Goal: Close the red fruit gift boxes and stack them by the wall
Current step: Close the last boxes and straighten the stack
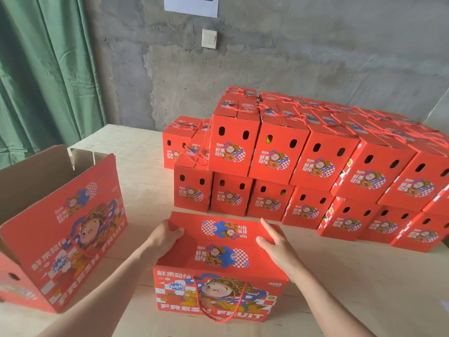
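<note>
Gift box (220, 296) far flap (194, 223): left hand (165, 237) grips its corner, right hand (274, 242) presses flat-fingered; uneven pressure may crease or misalign it.

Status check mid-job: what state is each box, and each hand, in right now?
Front box, top flaps folded in, not fully shut.
Left hand, grips the front box's far flap.
Right hand, fingers straight, pressing that flap.
Left box, open, flaps up.
Stacked boxes, closed, by the wall.
Rope handle, hanging loose down front.
</note>
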A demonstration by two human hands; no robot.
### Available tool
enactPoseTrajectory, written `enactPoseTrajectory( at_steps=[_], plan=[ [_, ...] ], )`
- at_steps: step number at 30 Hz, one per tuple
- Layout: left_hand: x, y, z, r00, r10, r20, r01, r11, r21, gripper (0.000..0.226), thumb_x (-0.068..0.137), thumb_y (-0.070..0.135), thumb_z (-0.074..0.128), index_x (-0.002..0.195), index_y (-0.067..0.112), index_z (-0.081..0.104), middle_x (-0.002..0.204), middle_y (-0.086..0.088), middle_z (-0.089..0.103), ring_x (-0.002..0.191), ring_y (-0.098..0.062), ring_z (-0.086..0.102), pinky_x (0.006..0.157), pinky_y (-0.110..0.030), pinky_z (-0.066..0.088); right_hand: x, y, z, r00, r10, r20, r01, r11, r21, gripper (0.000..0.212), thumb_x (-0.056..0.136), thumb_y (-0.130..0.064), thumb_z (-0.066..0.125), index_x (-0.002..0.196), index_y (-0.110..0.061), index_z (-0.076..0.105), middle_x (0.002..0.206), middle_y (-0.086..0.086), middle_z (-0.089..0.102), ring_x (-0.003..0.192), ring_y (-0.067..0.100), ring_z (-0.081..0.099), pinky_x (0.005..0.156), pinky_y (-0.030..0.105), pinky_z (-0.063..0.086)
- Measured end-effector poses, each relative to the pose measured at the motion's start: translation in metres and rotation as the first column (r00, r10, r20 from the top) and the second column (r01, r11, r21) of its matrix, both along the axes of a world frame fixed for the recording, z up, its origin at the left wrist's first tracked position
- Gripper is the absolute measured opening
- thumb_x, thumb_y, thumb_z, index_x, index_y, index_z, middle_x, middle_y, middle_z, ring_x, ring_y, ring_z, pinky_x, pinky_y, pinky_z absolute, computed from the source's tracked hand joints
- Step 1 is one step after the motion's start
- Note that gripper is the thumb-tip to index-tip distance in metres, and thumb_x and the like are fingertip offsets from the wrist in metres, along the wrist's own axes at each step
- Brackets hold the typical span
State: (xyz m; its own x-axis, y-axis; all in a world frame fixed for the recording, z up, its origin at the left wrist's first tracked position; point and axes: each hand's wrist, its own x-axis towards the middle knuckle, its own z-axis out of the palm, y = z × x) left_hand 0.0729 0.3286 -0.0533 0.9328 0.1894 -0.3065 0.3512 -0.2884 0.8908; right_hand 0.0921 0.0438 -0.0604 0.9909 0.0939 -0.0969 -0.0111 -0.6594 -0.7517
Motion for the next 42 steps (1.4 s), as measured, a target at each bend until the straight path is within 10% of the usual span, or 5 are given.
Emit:
enactPoseTrajectory(
  at_steps=[4,15,21,34,42],
  plan=[
    [-0.001,-0.003,-0.018,0.967,-0.252,0.041,0.154,0.704,0.694,0.062,0.1,0.047,0.024,0.151,0.03,-0.007,0.16,-0.001,-0.004,0.147,-0.028,-0.001,0.115,-0.05,0.017,-0.001,0.008,-0.001,0.886,0.425,0.184,-0.244,0.767,-0.593,0.048,0.102,-0.048,0.024,0.143,-0.054,0.001,0.15,-0.012,-0.032,0.139,0.014,-0.032,0.111,0.032,-0.022],
    [0.006,-0.01,-0.02,0.872,-0.46,-0.166,0.364,0.386,0.848,0.049,0.096,0.057,0.004,0.137,0.055,-0.023,0.156,0.003,-0.025,0.139,-0.04,-0.028,0.116,-0.058,0.006,0.0,0.018,0.007,0.843,0.534,-0.064,-0.44,0.616,-0.653,0.041,0.093,-0.067,0.01,0.129,-0.073,-0.008,0.151,-0.022,-0.027,0.132,0.023,-0.037,0.109,0.056,-0.023],
    [-0.029,-0.013,-0.011,0.954,-0.163,0.25,-0.041,0.757,0.652,0.064,0.095,0.051,0.04,0.149,0.021,0.022,0.16,-0.005,0.006,0.14,-0.033,0.028,0.106,-0.047,0.038,0.007,0.004,0.001,0.903,0.412,0.118,-0.303,0.809,-0.504,0.043,0.099,-0.051,0.032,0.142,-0.054,0.025,0.158,-0.017,-0.002,0.145,0.012,-0.012,0.117,0.045,-0.008],
    [0.004,0.006,-0.024,0.983,-0.016,0.181,-0.124,0.667,0.735,0.056,0.098,0.051,0.031,0.145,0.021,0.026,0.155,-0.011,0.013,0.141,-0.032,0.01,0.111,-0.056,0.014,-0.019,0.045,-0.003,0.948,-0.092,0.305,0.258,0.784,-0.564,0.046,0.094,-0.053,0.038,0.135,-0.035,0.047,0.125,0.007,0.052,0.12,0.027,0.042,0.1,0.039,0.028],
    [-0.053,-0.077,-0.037,0.901,0.31,0.303,-0.302,0.95,-0.074,0.07,0.09,0.034,0.06,0.146,0.011,0.025,0.148,-0.015,0.031,0.139,-0.027,0.025,0.115,-0.046,0.022,-0.059,0.013,0.016,0.904,0.383,-0.189,-0.423,0.864,-0.272,0.088,0.075,-0.074,0.055,0.147,-0.048,0.011,0.155,-0.007,0.022,0.145,0.019,0.018,0.113,0.036,0.025]
  ],
)
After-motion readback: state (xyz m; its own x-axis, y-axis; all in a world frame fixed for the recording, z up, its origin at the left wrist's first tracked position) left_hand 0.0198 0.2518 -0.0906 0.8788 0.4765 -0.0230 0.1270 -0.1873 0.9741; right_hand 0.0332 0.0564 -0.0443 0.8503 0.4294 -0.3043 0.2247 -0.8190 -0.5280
